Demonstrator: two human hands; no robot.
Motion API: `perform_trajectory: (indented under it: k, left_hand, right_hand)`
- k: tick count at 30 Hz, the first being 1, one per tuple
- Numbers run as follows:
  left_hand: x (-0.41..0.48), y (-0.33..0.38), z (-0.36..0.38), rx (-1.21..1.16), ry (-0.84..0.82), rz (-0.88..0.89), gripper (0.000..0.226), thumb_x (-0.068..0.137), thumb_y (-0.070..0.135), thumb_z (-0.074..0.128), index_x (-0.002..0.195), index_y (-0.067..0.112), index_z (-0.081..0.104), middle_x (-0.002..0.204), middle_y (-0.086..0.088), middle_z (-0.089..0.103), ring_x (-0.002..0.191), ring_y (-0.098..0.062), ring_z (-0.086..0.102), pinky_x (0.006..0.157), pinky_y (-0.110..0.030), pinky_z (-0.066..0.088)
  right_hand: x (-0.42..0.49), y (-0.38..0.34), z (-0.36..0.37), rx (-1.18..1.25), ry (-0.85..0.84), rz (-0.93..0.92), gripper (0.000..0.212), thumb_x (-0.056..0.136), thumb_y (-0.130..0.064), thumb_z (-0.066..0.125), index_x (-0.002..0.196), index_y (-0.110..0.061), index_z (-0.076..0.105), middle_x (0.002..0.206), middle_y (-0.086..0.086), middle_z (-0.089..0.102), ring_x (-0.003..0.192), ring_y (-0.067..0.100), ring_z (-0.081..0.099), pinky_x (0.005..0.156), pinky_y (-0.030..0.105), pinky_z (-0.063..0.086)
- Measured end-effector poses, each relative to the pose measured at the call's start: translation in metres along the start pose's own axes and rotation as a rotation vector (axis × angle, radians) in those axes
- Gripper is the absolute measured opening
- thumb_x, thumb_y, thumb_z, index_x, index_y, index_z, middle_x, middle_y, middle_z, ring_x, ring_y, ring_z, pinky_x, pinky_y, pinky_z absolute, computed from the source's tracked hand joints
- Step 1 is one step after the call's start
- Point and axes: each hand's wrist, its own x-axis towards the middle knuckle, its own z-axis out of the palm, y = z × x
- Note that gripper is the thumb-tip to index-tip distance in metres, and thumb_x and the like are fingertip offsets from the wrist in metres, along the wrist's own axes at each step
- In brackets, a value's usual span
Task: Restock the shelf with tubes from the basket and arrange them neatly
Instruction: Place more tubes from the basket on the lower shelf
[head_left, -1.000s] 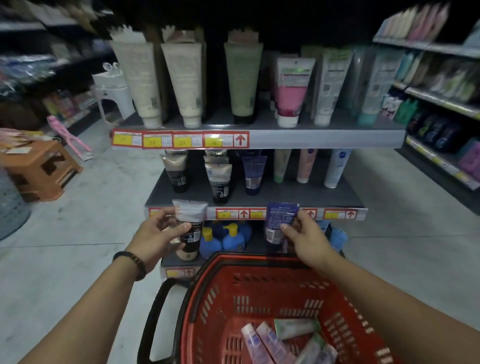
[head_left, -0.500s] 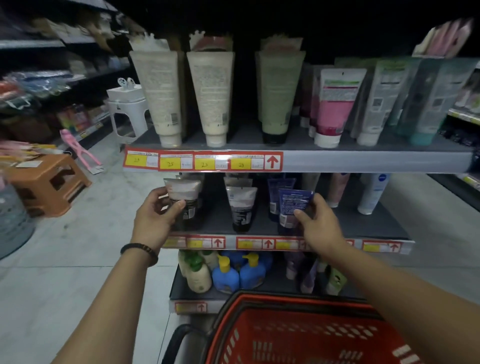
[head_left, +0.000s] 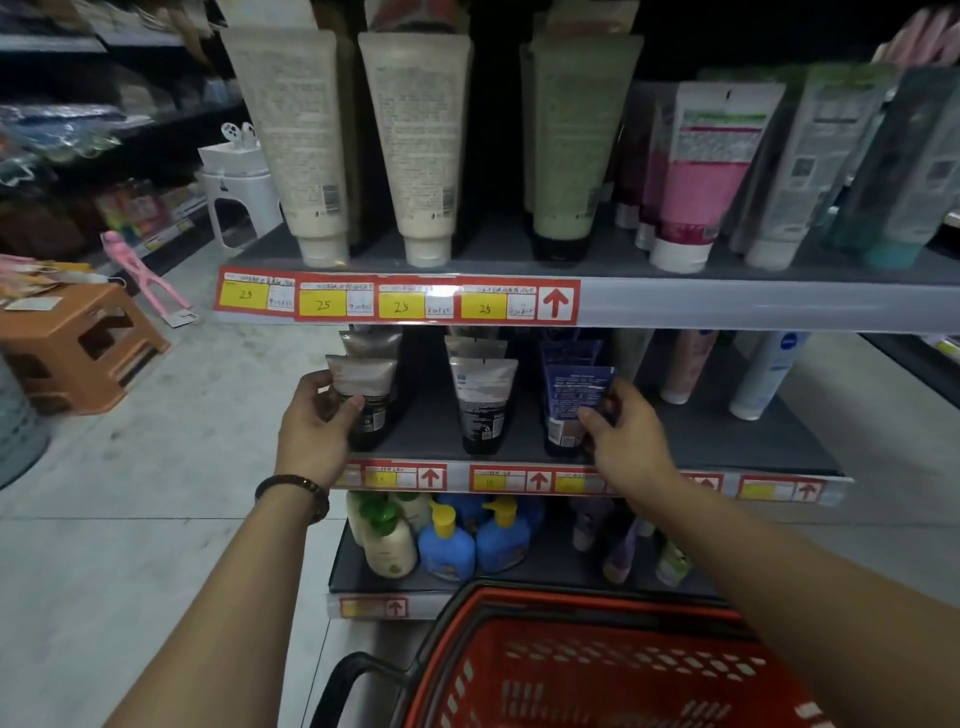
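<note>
Vs. 1 s ago, L hand (head_left: 317, 421) has the grey-black tube (head_left: 363, 382) up on the middle shelf (head_left: 727, 441), at front of the left row (head_left: 371, 340), no more below its edge. R hand (head_left: 631, 441) likewise w/ the blue tube (head_left: 571, 397), before the blue row (head_left: 569, 351). Basket (head_left: 613, 639) sits lower in view.

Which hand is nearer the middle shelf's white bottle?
Right. The right hand holds a blue tube left of the white bottle; the left hand holds a grey tube farther left.
</note>
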Motion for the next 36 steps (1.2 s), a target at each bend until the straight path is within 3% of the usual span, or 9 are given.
perform_trajectory:
  k: [9, 13, 15, 22, 24, 29, 32, 34, 36]
  left_hand:
    - [0.0, 0.0, 0.002, 0.149, -0.007, -0.014, 0.036, 0.112, 0.025, 0.06, 0.147, 0.029, 0.052, 0.132, -0.001, 0.069, 0.121, -0.035, 0.071, 0.103, -0.054, 0.061]
    - [-0.004, 0.002, 0.004, 0.177, 0.0, -0.024, 0.039, 0.113, 0.021, 0.058, 0.152, 0.026, 0.052, 0.149, -0.008, 0.067, 0.131, -0.035, 0.067, 0.108, -0.053, 0.059]
    - [-0.01, 0.006, 0.003, 0.18, 0.04, -0.036, 0.04, 0.113, 0.021, 0.059, 0.152, 0.026, 0.053, 0.15, -0.008, 0.067, 0.13, -0.034, 0.067, 0.109, -0.054, 0.059]
    - [-0.048, 0.036, -0.003, 0.289, 0.126, -0.024, 0.027, 0.1, 0.023, 0.074, 0.122, 0.025, 0.058, 0.099, 0.009, 0.065, 0.1, -0.03, 0.069, 0.091, -0.045, 0.058]
    - [-0.069, 0.041, -0.001, 0.402, 0.022, 0.006, 0.016, 0.101, 0.02, 0.071, 0.113, 0.025, 0.063, 0.095, 0.011, 0.065, 0.097, -0.028, 0.066, 0.087, -0.038, 0.052]
    - [-0.124, 0.047, -0.006, 0.584, -0.375, 0.056, 0.007, 0.104, 0.02, 0.07, 0.098, 0.019, 0.074, 0.085, 0.003, 0.077, 0.077, -0.021, 0.074, 0.066, -0.031, 0.056]
    - [-0.156, 0.041, 0.002, 0.7, -0.633, 0.092, 0.016, 0.104, 0.028, 0.072, 0.09, 0.021, 0.076, 0.08, 0.009, 0.08, 0.074, -0.014, 0.077, 0.074, -0.038, 0.064]
    - [-0.18, 0.035, 0.017, 0.75, -0.773, 0.07, 0.019, 0.105, 0.033, 0.071, 0.09, 0.022, 0.076, 0.077, 0.012, 0.079, 0.068, -0.009, 0.076, 0.072, -0.037, 0.062]
    - [-0.202, 0.028, 0.039, 0.801, -0.948, 0.007, 0.018, 0.105, 0.037, 0.07, 0.094, 0.024, 0.075, 0.08, 0.014, 0.08, 0.069, -0.007, 0.077, 0.071, -0.034, 0.061]
  right_hand:
    - [0.002, -0.003, -0.006, -0.048, -0.058, 0.073, 0.021, 0.113, -0.012, 0.061, 0.128, -0.027, 0.063, 0.124, -0.003, 0.075, 0.115, 0.019, 0.071, 0.096, 0.033, 0.056]
    - [0.0, -0.001, -0.007, -0.087, -0.048, 0.099, 0.018, 0.111, -0.019, 0.066, 0.127, -0.025, 0.064, 0.116, -0.001, 0.079, 0.11, 0.022, 0.075, 0.103, 0.049, 0.062]
    - [-0.003, 0.001, -0.012, -0.12, -0.023, 0.112, 0.023, 0.109, -0.022, 0.069, 0.132, -0.019, 0.065, 0.108, -0.001, 0.079, 0.104, 0.022, 0.075, 0.099, 0.046, 0.062]
    - [-0.036, 0.005, -0.041, -0.188, 0.003, 0.103, 0.01, 0.108, -0.025, 0.069, 0.116, -0.021, 0.066, 0.091, -0.004, 0.071, 0.089, 0.017, 0.068, 0.084, 0.03, 0.045]
    - [-0.052, 0.006, -0.055, -0.236, -0.056, 0.071, 0.001, 0.108, -0.023, 0.068, 0.107, -0.022, 0.067, 0.086, -0.002, 0.073, 0.087, 0.021, 0.07, 0.081, 0.032, 0.049]
    - [-0.094, 0.027, -0.094, -0.399, -0.31, 0.059, 0.026, 0.108, -0.021, 0.066, 0.082, -0.021, 0.068, 0.07, -0.001, 0.075, 0.064, 0.015, 0.071, 0.067, 0.031, 0.055]
    - [-0.121, 0.055, -0.107, -0.438, -0.477, 0.162, 0.028, 0.108, -0.02, 0.071, 0.081, -0.013, 0.07, 0.076, 0.002, 0.073, 0.062, 0.007, 0.061, 0.063, 0.02, 0.049]
    - [-0.139, 0.083, -0.112, -0.5, -0.576, 0.244, 0.028, 0.105, -0.026, 0.075, 0.079, -0.015, 0.075, 0.076, 0.001, 0.074, 0.06, 0.004, 0.061, 0.066, 0.024, 0.051]
    - [-0.157, 0.108, -0.116, -0.558, -0.666, 0.339, 0.026, 0.103, -0.029, 0.075, 0.086, -0.01, 0.079, 0.072, -0.001, 0.074, 0.059, 0.01, 0.067, 0.059, 0.026, 0.052]
